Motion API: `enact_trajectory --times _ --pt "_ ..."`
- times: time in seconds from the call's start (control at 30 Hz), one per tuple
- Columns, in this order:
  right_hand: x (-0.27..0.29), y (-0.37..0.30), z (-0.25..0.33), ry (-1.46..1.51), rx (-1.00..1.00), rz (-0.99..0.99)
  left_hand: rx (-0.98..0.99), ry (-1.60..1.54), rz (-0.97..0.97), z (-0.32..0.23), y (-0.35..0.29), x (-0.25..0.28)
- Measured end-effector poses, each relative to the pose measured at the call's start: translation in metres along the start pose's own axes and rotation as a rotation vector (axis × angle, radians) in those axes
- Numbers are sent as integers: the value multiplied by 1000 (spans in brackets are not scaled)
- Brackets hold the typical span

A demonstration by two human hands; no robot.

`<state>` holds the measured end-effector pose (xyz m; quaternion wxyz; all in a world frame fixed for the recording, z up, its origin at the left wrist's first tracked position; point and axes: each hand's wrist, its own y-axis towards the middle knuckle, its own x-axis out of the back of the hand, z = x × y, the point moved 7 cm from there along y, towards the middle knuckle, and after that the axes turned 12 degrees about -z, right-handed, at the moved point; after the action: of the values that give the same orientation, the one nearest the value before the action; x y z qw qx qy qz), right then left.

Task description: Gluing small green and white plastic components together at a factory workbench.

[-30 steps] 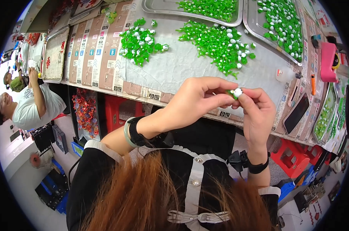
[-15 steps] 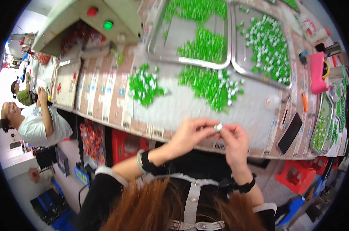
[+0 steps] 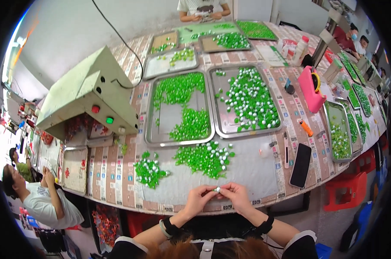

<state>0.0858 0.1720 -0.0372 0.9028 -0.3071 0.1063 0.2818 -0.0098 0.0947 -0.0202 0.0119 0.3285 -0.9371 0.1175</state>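
Green-and-white piece (image 3: 217, 189) is pinched in both hands (image 3: 197, 200) (image 3: 239, 198)

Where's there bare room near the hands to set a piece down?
The grey sheet is bare from the right hand toward the black phone. Another bare patch lies between the left hand and the smaller green-and-white pile. It is crowded beyond the hands, where the larger pile sits just in front of two metal trays.
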Motion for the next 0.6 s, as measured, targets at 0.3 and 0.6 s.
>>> enact_trajectory --times 0.3,0.6 --pt "-5 3 -6 -31 -7 148 -110 8 0 1 -1 4" --pt "-6 -2 -6 -65 20 157 -111 -43 44 0 -3 3"
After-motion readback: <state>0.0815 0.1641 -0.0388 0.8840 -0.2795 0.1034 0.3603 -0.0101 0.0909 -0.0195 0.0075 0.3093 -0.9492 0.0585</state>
